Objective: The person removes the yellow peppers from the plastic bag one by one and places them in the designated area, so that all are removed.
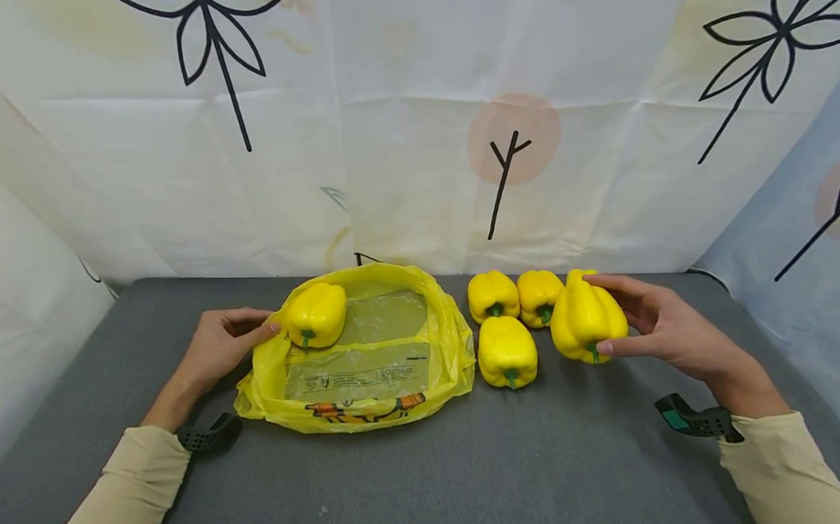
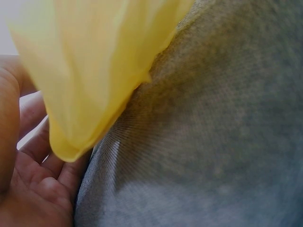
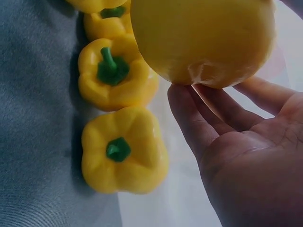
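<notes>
At its left rim, a yellow plastic bag point(image 1: 451, 358) is pinched by my left hand point(image 1: 223, 347). The bag lies mouth up, and one yellow bell pepper point(image 1: 316, 313) sits inside at its left. In the left wrist view a fold of the bag point(image 2: 90, 80) hangs over my fingers. My right hand point(image 1: 665, 329) holds another yellow bell pepper point(image 1: 586, 321), fingers behind it and thumb near its stem. Just left of it stand more peppers, such as the front one point(image 1: 507, 350); another point(image 3: 124, 151), mostly hidden from the head view, is plain in the right wrist view.
A grey table point(image 1: 423, 492) carries everything. White patterned fabric point(image 1: 410, 131) hangs along its back edge and at both sides. Two back-row peppers, left point(image 1: 493, 296) and middle point(image 1: 539, 295), stand close to that fabric. A dark band point(image 1: 211, 433) circles the left wrist.
</notes>
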A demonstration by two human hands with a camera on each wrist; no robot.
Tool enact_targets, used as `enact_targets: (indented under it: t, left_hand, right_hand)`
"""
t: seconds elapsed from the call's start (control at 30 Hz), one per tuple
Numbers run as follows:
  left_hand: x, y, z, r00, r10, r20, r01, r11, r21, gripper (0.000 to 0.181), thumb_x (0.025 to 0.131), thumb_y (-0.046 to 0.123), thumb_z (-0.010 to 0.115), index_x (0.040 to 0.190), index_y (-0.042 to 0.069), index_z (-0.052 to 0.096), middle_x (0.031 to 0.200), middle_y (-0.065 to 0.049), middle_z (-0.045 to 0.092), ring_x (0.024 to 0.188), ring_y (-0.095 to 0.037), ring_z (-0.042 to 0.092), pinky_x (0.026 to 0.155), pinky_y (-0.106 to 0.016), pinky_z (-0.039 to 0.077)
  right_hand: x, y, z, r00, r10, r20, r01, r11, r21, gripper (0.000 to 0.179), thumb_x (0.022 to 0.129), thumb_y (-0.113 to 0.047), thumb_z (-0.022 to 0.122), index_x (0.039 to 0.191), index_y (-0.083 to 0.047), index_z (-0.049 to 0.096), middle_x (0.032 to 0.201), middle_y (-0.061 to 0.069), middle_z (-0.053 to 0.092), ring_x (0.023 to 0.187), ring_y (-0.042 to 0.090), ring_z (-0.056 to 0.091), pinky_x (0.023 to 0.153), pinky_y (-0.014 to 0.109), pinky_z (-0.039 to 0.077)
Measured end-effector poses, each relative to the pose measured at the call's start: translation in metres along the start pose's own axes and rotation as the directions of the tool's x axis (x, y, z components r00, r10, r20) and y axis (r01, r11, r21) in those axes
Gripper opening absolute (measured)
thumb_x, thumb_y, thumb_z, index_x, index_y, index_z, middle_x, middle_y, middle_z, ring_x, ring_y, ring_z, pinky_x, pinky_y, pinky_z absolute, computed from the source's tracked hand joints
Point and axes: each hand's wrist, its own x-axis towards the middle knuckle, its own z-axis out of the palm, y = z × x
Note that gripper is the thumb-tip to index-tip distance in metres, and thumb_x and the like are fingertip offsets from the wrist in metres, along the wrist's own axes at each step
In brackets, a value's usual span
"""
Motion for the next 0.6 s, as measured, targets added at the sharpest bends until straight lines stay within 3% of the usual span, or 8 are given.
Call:
enact_targets:
  t: [0.13, 0.6]
  left_hand:
    - [0.0, -0.001, 0.0, 1.0, 0.0, -0.001, 0.0, 1.0, -0.006, 0.035, 0.099, 0.024, 0.07, 0.12, -0.004, 0.073, 0.105, -0.001, 0.075, 0.09, -0.005, 0.068, 0.075, -0.023, 0.057]
    - [0.0, 0.0, 0.0, 1.0, -0.005, 0.006, 0.005, 1.0, -0.013, 0.034, 0.099, 0.024, 0.071, 0.12, -0.003, 0.073, 0.105, 0.001, 0.074, 0.09, -0.005, 0.068, 0.075, -0.024, 0.057]
  right_hand:
    - [0.001, 0.004, 0.0, 1.0, 0.027, 0.011, -0.027, 0.999, -0.024, 0.079, 0.09, -0.001, 0.076, 0.157, -0.001, 0.033, 0.159, 0.025, 0.028, 0.127, 0.001, 0.048, 0.098, 0.014, 0.045]
    - [0.004, 0.014, 0.004, 0.995, 0.071, 0.071, -0.07, 0.997, -0.014, 0.079, 0.089, -0.003, 0.077, 0.156, 0.0, 0.034, 0.159, 0.025, 0.027, 0.126, -0.005, 0.046, 0.099, 0.016, 0.045]
